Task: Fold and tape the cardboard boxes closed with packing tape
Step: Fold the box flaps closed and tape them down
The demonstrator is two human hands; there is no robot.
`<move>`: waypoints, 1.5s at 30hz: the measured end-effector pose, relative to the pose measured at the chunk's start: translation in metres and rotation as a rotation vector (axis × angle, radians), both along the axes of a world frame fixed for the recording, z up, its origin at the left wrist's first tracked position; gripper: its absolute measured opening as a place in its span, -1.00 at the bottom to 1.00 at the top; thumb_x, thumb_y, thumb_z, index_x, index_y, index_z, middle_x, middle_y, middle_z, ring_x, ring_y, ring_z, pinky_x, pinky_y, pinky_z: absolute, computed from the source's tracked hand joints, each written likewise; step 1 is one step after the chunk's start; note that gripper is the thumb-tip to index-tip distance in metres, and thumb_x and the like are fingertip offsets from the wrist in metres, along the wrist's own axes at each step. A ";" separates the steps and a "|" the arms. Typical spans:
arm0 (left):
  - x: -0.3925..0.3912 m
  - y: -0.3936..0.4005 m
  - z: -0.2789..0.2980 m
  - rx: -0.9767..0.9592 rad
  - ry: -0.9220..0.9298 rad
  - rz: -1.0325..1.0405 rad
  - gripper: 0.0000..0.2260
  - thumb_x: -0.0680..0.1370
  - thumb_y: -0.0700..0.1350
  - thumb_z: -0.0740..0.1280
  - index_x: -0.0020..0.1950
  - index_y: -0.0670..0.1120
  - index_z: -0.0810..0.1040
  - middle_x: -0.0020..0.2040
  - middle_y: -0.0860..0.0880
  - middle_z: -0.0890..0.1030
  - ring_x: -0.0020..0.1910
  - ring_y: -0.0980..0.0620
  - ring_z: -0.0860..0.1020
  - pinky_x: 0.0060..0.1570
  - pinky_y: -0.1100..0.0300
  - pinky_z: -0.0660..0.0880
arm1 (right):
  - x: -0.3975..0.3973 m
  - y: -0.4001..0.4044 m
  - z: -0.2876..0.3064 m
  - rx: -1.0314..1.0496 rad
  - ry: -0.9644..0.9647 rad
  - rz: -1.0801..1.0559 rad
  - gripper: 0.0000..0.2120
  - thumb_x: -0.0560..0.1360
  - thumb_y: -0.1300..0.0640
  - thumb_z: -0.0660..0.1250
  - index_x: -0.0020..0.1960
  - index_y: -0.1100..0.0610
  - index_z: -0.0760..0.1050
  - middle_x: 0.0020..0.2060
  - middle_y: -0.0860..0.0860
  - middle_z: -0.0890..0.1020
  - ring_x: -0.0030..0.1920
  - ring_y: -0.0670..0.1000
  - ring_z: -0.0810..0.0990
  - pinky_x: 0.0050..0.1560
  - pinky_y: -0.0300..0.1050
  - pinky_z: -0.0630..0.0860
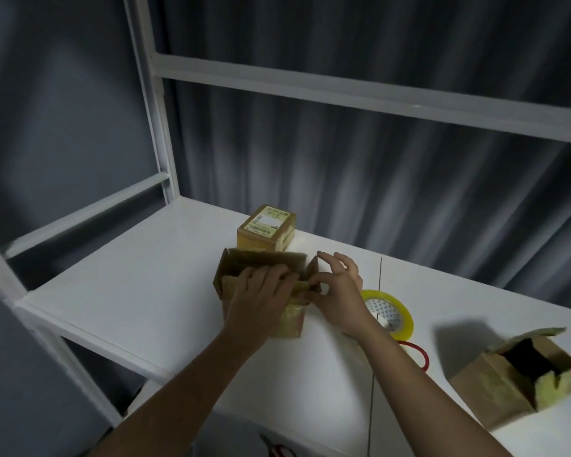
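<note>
Left hand [261,288] is down flat on top of the open cardboard box [244,275], palm pressing a flap inward, fingers stretched out straight and spread toward the right edge. The forearm comes up from the lower left at a long diagonal, wrist a little bent. Right hand [335,291] sits just beside it at the box's right side: thumb and forefinger pinch the edge of the side flap [313,268], which stands tilted up, and the other fingers fan loose above it, curled in the air. That forearm runs in from the lower right, crossing over the near part of the tape roll.

The box itself is in the middle of the white table [129,291], its back flap upright behind the left hand, old yellowish tape crinkled down the front right corner. Directly behind it, touching or nearly so, I can't tell which, stands a sealed box [266,230] with a printed label on top. Just right of the right wrist lies the roll of packing tape [399,321], flat, clear-yellow, partly hidden by the arm. Near it, toward the front, a red loop [421,352] peeks out from behind the forearm; what it belongs to is unclear. Well apart, at the far right, a second open box [508,384] lies tipped with its dark inside showing and torn tape along its flaps. A white metal frame [155,127] rises behind the table against a grey curtain [376,159].
</note>
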State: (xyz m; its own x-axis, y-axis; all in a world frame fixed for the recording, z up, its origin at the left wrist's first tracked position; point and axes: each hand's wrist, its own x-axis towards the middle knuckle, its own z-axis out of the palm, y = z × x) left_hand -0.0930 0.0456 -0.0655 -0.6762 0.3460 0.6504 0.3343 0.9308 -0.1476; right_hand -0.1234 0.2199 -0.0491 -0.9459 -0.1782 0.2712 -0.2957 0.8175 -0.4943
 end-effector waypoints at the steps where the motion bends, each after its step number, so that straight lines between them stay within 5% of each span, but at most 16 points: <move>1: 0.001 0.000 -0.001 -0.021 -0.017 -0.007 -0.43 0.20 0.13 0.55 0.11 -0.08 0.53 -0.04 -0.10 0.67 -0.12 -0.11 0.64 -0.10 0.02 0.56 | 0.001 -0.001 -0.002 -0.029 0.022 -0.012 -0.95 0.42 0.08 0.47 -0.11 0.02 0.67 0.41 -0.12 0.35 0.46 0.07 0.08 0.28 -0.15 0.01; 7: -0.007 -0.003 0.000 0.011 -0.055 -0.045 -0.62 0.15 0.08 0.60 -0.15 -0.06 0.66 -0.20 -0.04 0.68 -0.22 -0.05 0.64 -0.12 0.05 0.56 | 0.011 -0.002 -0.007 -0.069 0.315 0.015 -0.89 0.28 0.06 0.58 -0.29 0.02 0.65 0.10 -0.12 0.56 0.23 0.03 0.31 0.13 -0.03 0.16; 11: -0.010 0.003 0.008 0.147 -0.187 -0.118 -0.71 0.15 0.00 0.63 -0.28 -0.03 0.61 -0.35 0.03 0.64 -0.36 0.03 0.62 -0.22 0.18 0.57 | 0.019 -0.003 -0.003 0.089 0.354 -0.047 -0.71 0.29 0.02 0.55 -0.06 0.02 0.54 0.19 0.02 0.50 0.25 0.04 0.31 0.15 0.00 0.26; 13: -0.011 0.006 0.013 0.211 -0.217 -0.127 -0.80 0.29 -0.01 0.57 -0.29 -0.05 0.60 -0.37 0.03 0.63 -0.38 0.03 0.62 -0.23 0.20 0.56 | 0.016 -0.001 0.000 0.160 0.358 0.102 -0.75 0.37 0.10 0.47 0.02 0.04 0.52 0.23 -0.02 0.51 0.33 0.04 0.31 0.23 -0.04 0.20; 17: -0.009 0.010 0.030 0.340 -0.459 -0.053 -0.79 0.56 0.03 0.29 0.07 -0.06 0.58 0.01 -0.01 0.63 0.04 0.00 0.58 0.11 0.23 0.39 | 0.004 0.006 0.000 0.255 0.302 0.280 -0.85 0.42 0.24 0.32 -0.11 0.05 0.61 -0.09 -0.10 0.65 0.26 -0.01 0.41 0.21 -0.14 0.05; 19: -0.010 0.011 0.031 0.356 -0.566 -0.015 -0.77 0.59 0.02 0.24 0.17 -0.03 0.53 0.10 0.00 0.58 0.14 -0.01 0.53 0.17 0.18 0.39 | 0.001 0.004 0.004 0.305 0.255 0.288 -0.81 0.41 0.28 0.29 -0.08 0.07 0.61 -0.07 -0.08 0.62 0.22 -0.07 0.34 0.23 -0.17 -0.01; 22: -0.014 0.016 0.026 0.204 -0.631 -0.003 -0.81 0.61 -0.03 0.20 0.15 -0.04 0.51 0.08 0.00 0.59 0.09 -0.01 0.56 0.13 0.17 0.43 | -0.004 -0.004 0.011 0.389 0.104 0.305 -0.72 0.42 0.29 0.24 0.04 0.05 0.58 0.05 -0.06 0.51 0.26 -0.15 0.23 0.35 -0.11 -0.10; 25: -0.019 0.018 0.028 0.199 -0.567 0.065 -0.81 0.62 -0.01 0.18 0.11 -0.06 0.51 0.05 -0.02 0.60 0.04 -0.01 0.56 0.09 0.17 0.43 | -0.007 -0.007 0.015 0.264 -0.032 0.263 -0.78 0.55 0.18 0.19 0.06 0.01 0.57 0.04 -0.15 0.50 0.30 -0.16 0.28 0.38 -0.05 -0.17; 33: -0.025 0.004 0.033 0.162 -0.735 0.083 -0.72 0.59 0.02 0.20 0.26 -0.05 0.40 0.16 -0.05 0.52 0.19 -0.05 0.47 0.24 0.08 0.37 | 0.006 -0.010 0.006 0.161 0.143 0.140 -0.85 0.47 0.24 0.22 -0.08 0.06 0.53 -0.18 -0.14 0.45 0.15 -0.02 0.45 0.32 -0.15 -0.14; 37: -0.018 0.001 0.033 0.131 -0.664 0.101 -0.76 0.59 -0.01 0.22 0.19 -0.08 0.50 0.11 -0.06 0.57 0.15 -0.07 0.50 0.18 0.06 0.36 | 0.008 -0.011 0.002 0.292 0.231 0.150 -0.79 0.51 0.06 0.20 0.10 -0.02 0.53 -0.11 -0.12 0.61 0.14 -0.02 0.51 0.39 0.07 -0.15; 40: -0.020 -0.002 0.029 0.167 -0.608 0.060 -0.68 0.59 0.08 0.20 0.22 -0.08 0.50 0.19 -0.04 0.57 0.24 -0.07 0.47 0.32 0.10 0.26 | 0.004 -0.017 0.001 0.251 0.265 0.130 -0.84 0.48 0.16 0.27 -0.07 0.01 0.61 -0.15 -0.07 0.64 0.08 0.03 0.55 0.36 0.01 -0.12; 43: -0.018 -0.020 0.015 0.201 -0.303 0.014 -0.65 0.45 0.17 0.26 0.03 -0.06 0.56 0.00 -0.08 0.64 0.05 -0.13 0.58 0.24 -0.12 0.35 | 0.003 -0.018 -0.003 0.182 0.389 0.091 -0.86 0.43 0.09 0.29 -0.20 0.00 0.62 -0.14 -0.06 0.60 0.05 0.04 0.51 0.31 0.02 0.04; 45: -0.010 -0.031 0.009 0.348 -0.165 0.104 -0.60 0.38 0.19 0.35 0.09 -0.03 0.51 0.09 -0.14 0.59 0.08 -0.16 0.53 0.15 -0.17 0.40 | 0.009 -0.017 -0.010 0.160 0.447 0.039 -0.79 0.48 -0.01 0.24 -0.15 -0.01 0.64 0.05 0.02 0.58 0.14 0.09 0.41 0.24 0.03 0.14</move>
